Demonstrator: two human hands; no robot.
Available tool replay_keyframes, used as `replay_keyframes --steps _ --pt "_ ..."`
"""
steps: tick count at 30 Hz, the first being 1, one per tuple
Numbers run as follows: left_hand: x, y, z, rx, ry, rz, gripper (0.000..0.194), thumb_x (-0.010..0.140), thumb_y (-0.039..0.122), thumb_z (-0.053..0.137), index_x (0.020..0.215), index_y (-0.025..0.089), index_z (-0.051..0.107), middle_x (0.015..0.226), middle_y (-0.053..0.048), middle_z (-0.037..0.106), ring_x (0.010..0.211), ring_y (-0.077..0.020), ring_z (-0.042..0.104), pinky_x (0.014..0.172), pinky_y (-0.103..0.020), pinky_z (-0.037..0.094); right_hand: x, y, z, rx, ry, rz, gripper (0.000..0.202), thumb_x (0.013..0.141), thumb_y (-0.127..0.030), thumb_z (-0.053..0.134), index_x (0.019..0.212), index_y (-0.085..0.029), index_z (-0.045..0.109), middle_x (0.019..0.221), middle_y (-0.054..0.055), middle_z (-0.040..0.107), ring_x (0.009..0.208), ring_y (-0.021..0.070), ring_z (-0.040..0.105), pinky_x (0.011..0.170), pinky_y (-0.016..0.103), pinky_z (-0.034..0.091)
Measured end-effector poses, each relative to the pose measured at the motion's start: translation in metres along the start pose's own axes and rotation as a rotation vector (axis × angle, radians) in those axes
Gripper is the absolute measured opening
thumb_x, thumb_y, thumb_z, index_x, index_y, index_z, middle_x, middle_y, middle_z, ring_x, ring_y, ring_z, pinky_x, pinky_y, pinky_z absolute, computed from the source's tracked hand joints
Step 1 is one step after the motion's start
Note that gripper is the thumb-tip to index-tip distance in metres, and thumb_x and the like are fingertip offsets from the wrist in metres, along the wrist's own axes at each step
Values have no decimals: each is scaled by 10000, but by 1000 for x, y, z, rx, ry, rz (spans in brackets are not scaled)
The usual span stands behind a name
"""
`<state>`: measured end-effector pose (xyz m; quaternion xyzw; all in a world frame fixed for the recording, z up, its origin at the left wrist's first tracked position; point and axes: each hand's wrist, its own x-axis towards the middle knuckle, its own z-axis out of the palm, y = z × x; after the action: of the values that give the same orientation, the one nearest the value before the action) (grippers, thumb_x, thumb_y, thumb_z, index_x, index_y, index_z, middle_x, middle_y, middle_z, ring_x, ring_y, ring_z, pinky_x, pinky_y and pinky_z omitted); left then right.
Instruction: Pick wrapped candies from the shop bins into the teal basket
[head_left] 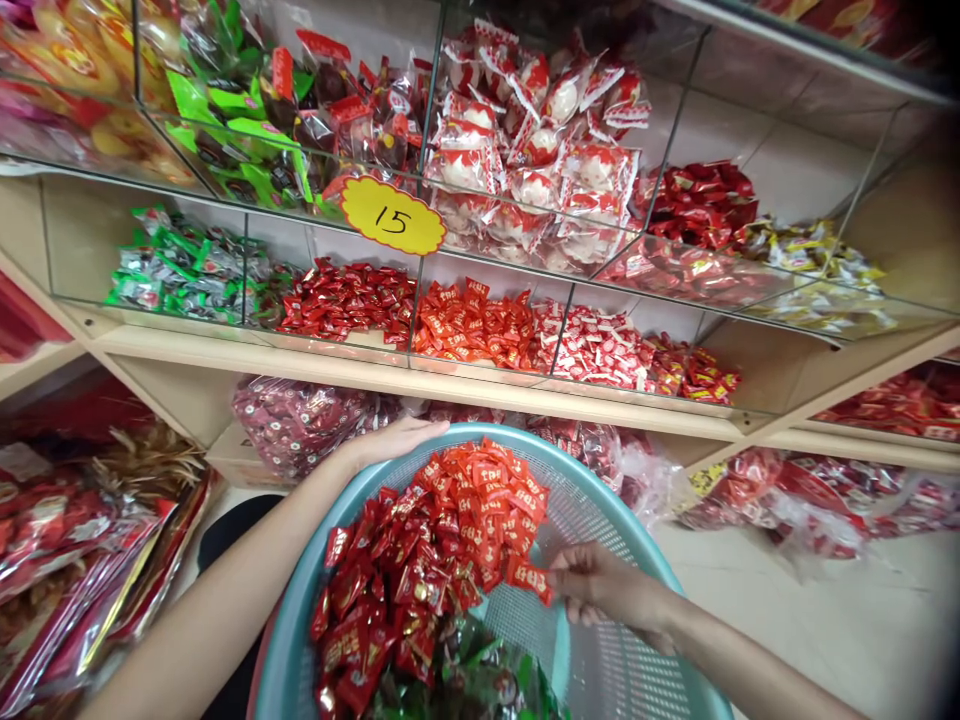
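Observation:
A teal plastic basket (634, 530) with mesh walls is in front of me, tilted toward my view. My left hand (401, 438) grips its far rim, its fingertips partly hidden. Inside the basket, my right hand (600, 588) pinches a small orange-red wrapped candy (529, 577) at the edge of the pile. Orange-red candies (487, 500) fill the far part of the heap. Darker red candies (360, 640) lie along the left wall, and green-wrapped candies (480, 675) are at the near side.
Glass-fronted shelf bins of candy cross the view, with orange candies (474, 325) above the basket. A yellow price tag (394, 216) reads 15. Bagged candies (300, 420) lie under the lowest shelf ledge (450, 385). Red packages (67, 540) stand at left. Pale floor (817, 610) shows at right.

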<state>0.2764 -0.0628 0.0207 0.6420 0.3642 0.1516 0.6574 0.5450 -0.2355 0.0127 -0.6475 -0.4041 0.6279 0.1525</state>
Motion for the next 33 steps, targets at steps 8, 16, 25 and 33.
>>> replay_keyframes --steps 8,16,25,33 --pt "0 0 0 -1 2 -1 525 741 578 492 1046 175 636 1080 -46 635 1000 -220 568 868 -270 406 9 4 3 296 32 234 196 679 -207 644 760 -150 475 653 13 612 447 51 534 406 140 373" --pt "0 1 0 44 8 19 525 743 586 481 1037 182 642 1063 -35 644 982 -214 576 857 -260 409 15 -1 7 352 50 290 212 715 -126 601 839 -152 430 726 50 640 523 97 601 477 186 451" --pt "0 1 0 24 0 13 539 729 596 492 1042 183 640 1058 -37 646 979 -212 574 861 -265 403 27 -2 22 402 88 197 84 795 -165 534 778 -143 455 635 30 623 561 123 629 516 203 490" --pt "0 1 0 40 35 5 531 723 593 501 1036 189 645 1061 -34 645 978 -208 571 866 -268 396 27 -1 27 448 125 189 160 789 -234 568 799 -154 430 622 21 607 599 135 641 574 226 521"
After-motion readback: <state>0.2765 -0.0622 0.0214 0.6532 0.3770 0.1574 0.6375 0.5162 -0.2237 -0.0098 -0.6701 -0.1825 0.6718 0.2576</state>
